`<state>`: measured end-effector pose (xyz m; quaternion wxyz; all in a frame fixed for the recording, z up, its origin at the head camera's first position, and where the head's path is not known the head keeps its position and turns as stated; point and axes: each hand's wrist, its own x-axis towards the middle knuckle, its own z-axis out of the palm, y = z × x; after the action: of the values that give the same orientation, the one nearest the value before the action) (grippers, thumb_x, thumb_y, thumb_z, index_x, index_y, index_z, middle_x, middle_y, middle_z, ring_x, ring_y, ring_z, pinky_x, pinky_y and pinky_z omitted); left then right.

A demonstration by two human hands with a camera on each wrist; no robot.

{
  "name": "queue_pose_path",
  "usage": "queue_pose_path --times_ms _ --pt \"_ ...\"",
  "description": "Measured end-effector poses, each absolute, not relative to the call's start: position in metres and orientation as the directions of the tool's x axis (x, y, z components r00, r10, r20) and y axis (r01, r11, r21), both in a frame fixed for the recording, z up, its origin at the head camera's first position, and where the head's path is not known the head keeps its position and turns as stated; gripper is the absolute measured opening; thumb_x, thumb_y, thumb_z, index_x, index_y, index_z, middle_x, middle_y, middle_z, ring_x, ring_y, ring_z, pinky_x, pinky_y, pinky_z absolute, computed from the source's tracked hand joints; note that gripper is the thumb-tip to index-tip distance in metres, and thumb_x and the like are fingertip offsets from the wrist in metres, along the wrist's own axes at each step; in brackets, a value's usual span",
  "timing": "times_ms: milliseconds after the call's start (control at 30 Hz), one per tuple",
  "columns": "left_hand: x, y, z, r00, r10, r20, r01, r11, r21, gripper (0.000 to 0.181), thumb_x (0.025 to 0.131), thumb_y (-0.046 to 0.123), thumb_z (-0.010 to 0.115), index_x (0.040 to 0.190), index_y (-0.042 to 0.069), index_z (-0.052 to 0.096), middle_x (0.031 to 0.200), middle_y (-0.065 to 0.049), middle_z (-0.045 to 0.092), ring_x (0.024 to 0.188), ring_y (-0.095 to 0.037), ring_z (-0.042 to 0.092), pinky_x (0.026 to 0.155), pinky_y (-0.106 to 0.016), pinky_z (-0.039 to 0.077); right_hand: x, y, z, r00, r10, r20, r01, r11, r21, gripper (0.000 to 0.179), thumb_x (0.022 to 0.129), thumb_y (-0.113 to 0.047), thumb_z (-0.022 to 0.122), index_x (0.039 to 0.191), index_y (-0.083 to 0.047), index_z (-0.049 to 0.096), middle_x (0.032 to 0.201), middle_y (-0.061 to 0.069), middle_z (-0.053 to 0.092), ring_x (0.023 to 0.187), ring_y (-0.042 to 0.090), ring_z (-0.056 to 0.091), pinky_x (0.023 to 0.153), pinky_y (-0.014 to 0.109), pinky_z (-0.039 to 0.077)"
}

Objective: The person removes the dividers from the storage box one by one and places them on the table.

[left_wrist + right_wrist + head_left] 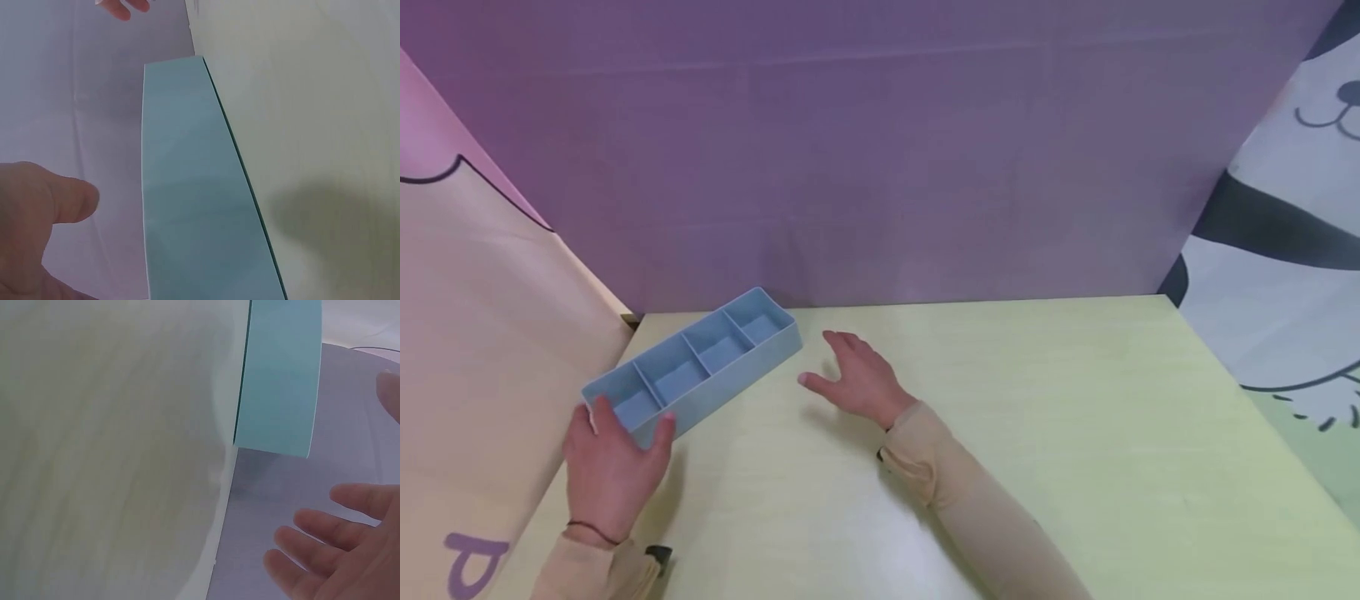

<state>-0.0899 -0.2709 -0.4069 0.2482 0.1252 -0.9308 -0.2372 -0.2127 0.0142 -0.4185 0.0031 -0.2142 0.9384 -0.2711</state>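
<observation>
A light blue rectangular tray (730,383) with several compartments in a row lies slantwise at the back left of the table. No objects show in its compartments. My left hand (612,467) is at the tray's near end, fingers and thumb spread about its corner. In the left wrist view, the left thumb (80,199) stands apart from the tray's long side wall (187,181). To the right of the tray's far end, my right hand (865,383) hovers with fingers spread and holds nothing. The right wrist view shows a gap between its fingers (312,550) and the tray (278,381).
The pale yellow table (1037,417) stretches away to the right. A purple cloth wall (887,167) rises along its back edge. A cream printed cloth (475,333) borders the left, and a panda-patterned cloth (1285,292) the right.
</observation>
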Motion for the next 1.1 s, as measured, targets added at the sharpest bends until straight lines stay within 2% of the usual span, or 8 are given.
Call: queue_pose_path --times_ms 400,533,667,833,933,1100 --pt "-0.092 -0.270 -0.410 -0.828 -0.386 0.406 -0.131 0.838 0.530 0.071 0.085 0.025 0.065 0.124 -0.023 0.031 0.112 -0.043 0.039 0.096 -0.056 0.043 0.075 -0.071 0.035 -0.216 0.010 -0.416 -0.909 -0.396 0.126 -0.390 0.710 -0.586 0.083 0.086 -0.064 0.053 0.147 -0.011 0.035 0.147 0.006 0.040 0.135 0.023 0.037 0.107 0.039 0.034" --pt "-0.092 -0.271 -0.411 -0.841 -0.396 0.369 -0.154 0.828 0.539 0.073 0.087 0.026 0.063 0.128 -0.023 0.028 0.118 -0.045 0.037 0.100 -0.058 0.042 0.078 -0.072 0.035 -0.219 0.006 -0.416 -0.920 -0.377 0.108 -0.356 0.689 -0.631 0.083 0.085 -0.064 0.054 0.147 -0.012 0.034 0.148 0.005 0.040 0.136 0.021 0.036 0.107 0.039 0.033" --pt "-0.089 -0.276 -0.409 -0.869 -0.423 0.255 -0.218 0.792 0.571 0.078 0.091 0.034 0.058 0.134 -0.022 0.023 0.120 -0.045 0.036 0.101 -0.059 0.042 0.077 -0.071 0.036 -0.221 -0.004 -0.418 -0.927 -0.366 0.081 -0.321 0.665 -0.674 0.083 0.085 -0.063 0.055 0.148 -0.013 0.034 0.148 0.004 0.040 0.136 0.020 0.036 0.107 0.039 0.033" --pt "-0.084 -0.281 -0.406 -0.886 -0.442 0.139 -0.281 0.752 0.596 0.080 0.094 0.041 0.053 0.134 -0.021 0.023 0.116 -0.044 0.038 0.100 -0.058 0.043 0.073 -0.069 0.038 -0.223 -0.018 -0.418 -0.919 -0.381 0.100 -0.337 0.628 -0.702 0.079 0.086 -0.060 0.057 0.146 -0.012 0.037 0.144 0.005 0.045 0.132 0.021 0.041 0.106 0.039 0.035" --pt "-0.082 -0.282 -0.407 -0.889 -0.443 0.119 -0.294 0.749 0.594 0.081 0.094 0.042 0.051 0.133 -0.023 0.023 0.115 -0.045 0.038 0.100 -0.058 0.043 0.074 -0.069 0.038 -0.225 -0.023 -0.418 -0.906 -0.396 0.152 -0.379 0.596 -0.707 0.072 0.087 -0.056 0.058 0.142 -0.012 0.042 0.137 0.006 0.051 0.126 0.022 0.046 0.103 0.039 0.038" --pt "-0.084 -0.284 -0.408 -0.894 -0.418 0.162 -0.219 0.723 0.655 0.074 0.094 0.036 0.056 0.133 -0.020 0.028 0.119 -0.043 0.042 0.105 -0.056 0.044 0.084 -0.066 0.036 -0.229 -0.026 -0.417 -0.902 -0.391 0.184 -0.394 0.568 -0.723 0.068 0.087 -0.055 0.059 0.138 -0.011 0.047 0.132 0.007 0.054 0.120 0.021 0.050 0.100 0.039 0.040"
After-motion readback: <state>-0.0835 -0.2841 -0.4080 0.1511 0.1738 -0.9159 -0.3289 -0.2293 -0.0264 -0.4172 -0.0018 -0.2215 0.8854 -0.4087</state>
